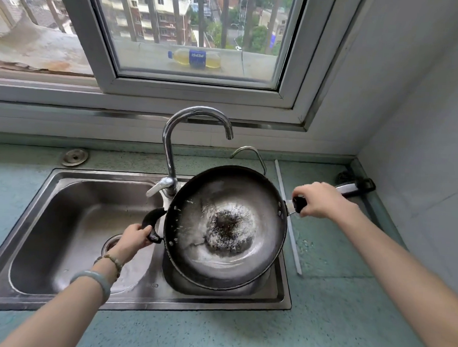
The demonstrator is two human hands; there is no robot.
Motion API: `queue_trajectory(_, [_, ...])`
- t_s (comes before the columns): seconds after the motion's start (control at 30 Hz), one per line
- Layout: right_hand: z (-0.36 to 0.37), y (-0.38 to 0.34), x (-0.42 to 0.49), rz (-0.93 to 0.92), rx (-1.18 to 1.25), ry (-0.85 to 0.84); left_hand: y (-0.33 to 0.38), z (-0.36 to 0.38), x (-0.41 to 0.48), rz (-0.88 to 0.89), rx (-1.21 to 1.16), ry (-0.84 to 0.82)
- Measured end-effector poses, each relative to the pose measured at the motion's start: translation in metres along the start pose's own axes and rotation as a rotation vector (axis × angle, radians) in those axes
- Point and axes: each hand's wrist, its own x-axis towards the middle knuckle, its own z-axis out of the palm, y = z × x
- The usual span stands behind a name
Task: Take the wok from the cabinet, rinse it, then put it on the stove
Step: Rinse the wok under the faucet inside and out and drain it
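Both hands grip the wok [227, 227], held tilted over the small right basin of the sink [62, 191]: the left hand [134, 241] is clamped on the near-left loop handle, the right hand [319, 200] closed round the long handle at the right. Water swirls inside, under the tap [195, 129]. To rinse well, I would keep both grips firm, roll the water round the walls, then pour left into the basin, clear of the table [321, 311].
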Motion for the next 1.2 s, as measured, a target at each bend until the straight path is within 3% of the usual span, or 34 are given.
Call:
queue_trajectory(0.17, [0.057, 0.005, -0.006, 0.021, 0.066, 0.081, 0.014, -0.008, -0.005, 0.158, 0.034, 0.087])
queue_trajectory(0.37, [0.116, -0.011, -0.012, 0.109, 0.365, -0.049, 0.046, -0.021, -0.014, 0.322, -0.006, 0.134])
queue_trajectory(0.5, [0.129, -0.013, -0.009, 0.12, 0.485, -0.217, 0.062, -0.027, -0.016, 0.309, -0.023, 0.096])
queue_trajectory(0.73, [0.079, -0.004, -0.006, 0.067, 0.431, -0.345, 0.042, -0.029, -0.015, 0.147, -0.039, 0.082])
queue_trajectory(0.97, [0.029, 0.005, -0.006, 0.089, 0.33, -0.159, 0.023, -0.021, -0.017, 0.052, -0.042, 0.019])
queue_trajectory(1.07, [0.027, 0.008, -0.011, 0.107, 0.255, -0.043, 0.024, -0.018, -0.017, 0.086, -0.042, 0.026])
queue_trajectory(1.2, [0.052, 0.009, -0.015, 0.139, 0.327, 0.044, 0.033, -0.019, -0.019, 0.185, -0.018, 0.064])
